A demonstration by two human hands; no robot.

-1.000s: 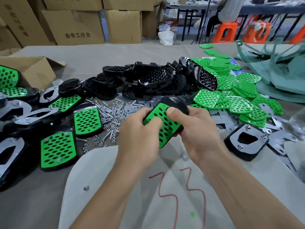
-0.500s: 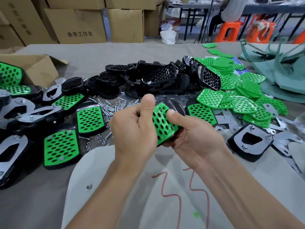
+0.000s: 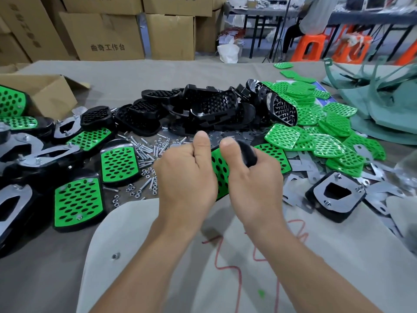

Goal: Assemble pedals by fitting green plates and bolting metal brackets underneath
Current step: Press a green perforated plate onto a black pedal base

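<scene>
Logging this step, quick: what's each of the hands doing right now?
Left hand: closed, gripping the pedal with the green plate.
Right hand: closed, gripping the same pedal.

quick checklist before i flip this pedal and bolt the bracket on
1. Grip on the pedal: ok, the left hand and right hand both hold it, thumbs on top.
2. Green plate seated flush: cannot tell, the hands cover most of it.
3. Bolts close by: ok, piled just left of the hands.
4. Nuts: ok, scattered near the bolts.
5. Loose metal brackets: ok, lying right of the hands.
</scene>
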